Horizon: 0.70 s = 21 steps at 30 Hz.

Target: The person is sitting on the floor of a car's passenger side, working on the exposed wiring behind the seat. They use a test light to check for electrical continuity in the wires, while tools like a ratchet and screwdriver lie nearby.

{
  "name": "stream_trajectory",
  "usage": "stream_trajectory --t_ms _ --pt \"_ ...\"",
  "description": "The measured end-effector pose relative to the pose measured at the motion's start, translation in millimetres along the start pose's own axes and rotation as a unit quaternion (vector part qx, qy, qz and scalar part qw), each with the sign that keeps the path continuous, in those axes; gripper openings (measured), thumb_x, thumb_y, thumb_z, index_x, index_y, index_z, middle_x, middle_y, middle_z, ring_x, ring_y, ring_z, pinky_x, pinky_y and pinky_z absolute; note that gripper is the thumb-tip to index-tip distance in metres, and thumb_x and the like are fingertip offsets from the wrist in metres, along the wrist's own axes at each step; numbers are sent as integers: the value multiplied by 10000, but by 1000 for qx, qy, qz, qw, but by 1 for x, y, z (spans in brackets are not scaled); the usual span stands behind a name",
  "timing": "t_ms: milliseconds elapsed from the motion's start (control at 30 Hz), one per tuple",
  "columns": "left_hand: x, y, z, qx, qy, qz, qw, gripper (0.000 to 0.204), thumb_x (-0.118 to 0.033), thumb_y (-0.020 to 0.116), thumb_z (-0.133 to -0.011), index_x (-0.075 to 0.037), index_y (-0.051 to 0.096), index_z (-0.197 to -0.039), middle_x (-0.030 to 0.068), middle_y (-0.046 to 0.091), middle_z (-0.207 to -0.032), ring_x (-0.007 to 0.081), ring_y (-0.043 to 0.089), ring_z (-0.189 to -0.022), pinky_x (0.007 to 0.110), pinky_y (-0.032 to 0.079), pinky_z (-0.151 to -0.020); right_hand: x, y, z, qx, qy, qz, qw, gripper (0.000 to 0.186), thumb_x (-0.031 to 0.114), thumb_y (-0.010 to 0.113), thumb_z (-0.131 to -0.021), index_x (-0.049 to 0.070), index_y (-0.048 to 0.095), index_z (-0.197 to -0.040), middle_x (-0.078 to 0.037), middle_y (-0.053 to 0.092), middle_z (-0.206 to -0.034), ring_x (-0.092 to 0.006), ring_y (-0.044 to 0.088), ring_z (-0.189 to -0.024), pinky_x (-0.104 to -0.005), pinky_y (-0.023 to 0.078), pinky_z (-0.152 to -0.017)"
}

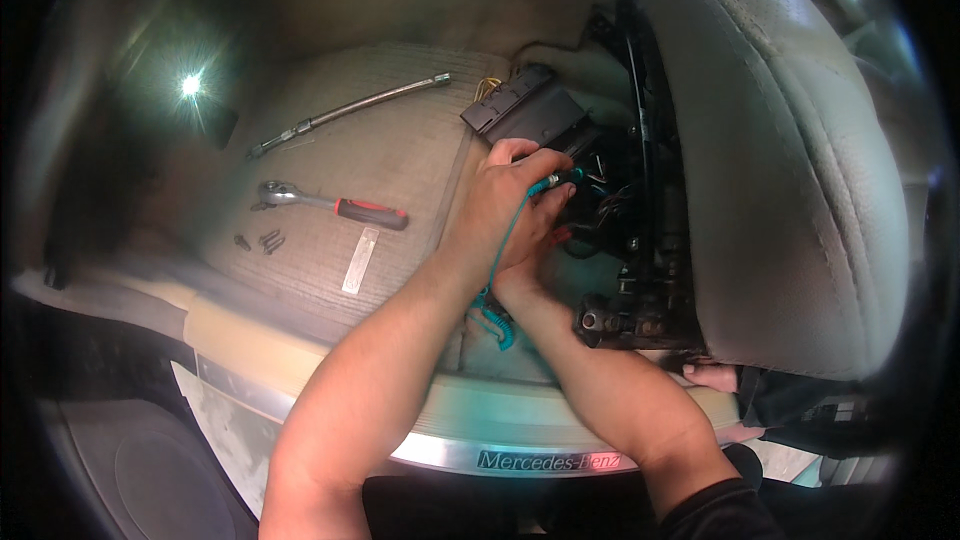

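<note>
My left hand [507, 185] is closed around a teal pen-like test probe [549, 183], pointed at the dark gap under the seat. From the probe a teal cable runs down past my wrist to a coiled length [498, 328]. My right hand [523, 262] reaches in beneath the left, its fingers mostly hidden. Beside it is something red [562, 235], too small to name. Thin wires [612, 202] show just beyond both hands. A dark grey module box [525, 112] with yellow wires sits tilted past my left fingertips.
On the ribbed carpet [345, 130] lie a long extension bar [350, 114], a red-handled ratchet [335, 204], several bolts [270, 240] and a pale metal strip [360, 260]. A tipped grey seat [790, 170] with exposed rails [640, 140] bounds the right. The door sill [470, 452] runs beneath my forearms; a lamp [191, 85] glares at left.
</note>
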State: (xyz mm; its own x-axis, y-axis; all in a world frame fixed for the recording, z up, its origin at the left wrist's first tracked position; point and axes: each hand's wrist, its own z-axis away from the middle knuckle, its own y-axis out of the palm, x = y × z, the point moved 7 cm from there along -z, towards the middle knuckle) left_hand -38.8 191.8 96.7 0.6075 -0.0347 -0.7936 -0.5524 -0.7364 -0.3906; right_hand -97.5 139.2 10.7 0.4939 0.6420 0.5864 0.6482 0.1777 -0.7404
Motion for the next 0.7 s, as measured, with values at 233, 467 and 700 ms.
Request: stream_trajectory --t_ms 233,467,700 --pt "7 1 -1 -8 -27 -13 1000 274 -180 743 -892 -68 708 -1139 167 677 -1103 339 627 -1093 408 519 -940 0 -4 2 11 6 1 1000 738 319 698 -852 26 347 -1431 -205 434 -1365 -393 396 -1312 -520 346 -1090" --pt "14 -2 -3 -5 -74 8 997 255 -184 740 -894 -88 719 -1129 168 678 -1088 337 630 -1060 397 513 -915 3 -5 2 17 7 -1 1000 786 331 706 -844 28 319 -1457 -203 419 -1386 -392 381 -1330 -518 336 -1102" --pt "18 0 -5 5 -85 -1 996 268 -217 737 -903 -86 713 -1135 178 680 -1086 342 629 -1065 400 513 -912 6 -5 1 18 5 0 1000 834 342 713 -836 31 290 -1483 -201 404 -1406 -391 365 -1347 -516 327 -1113"
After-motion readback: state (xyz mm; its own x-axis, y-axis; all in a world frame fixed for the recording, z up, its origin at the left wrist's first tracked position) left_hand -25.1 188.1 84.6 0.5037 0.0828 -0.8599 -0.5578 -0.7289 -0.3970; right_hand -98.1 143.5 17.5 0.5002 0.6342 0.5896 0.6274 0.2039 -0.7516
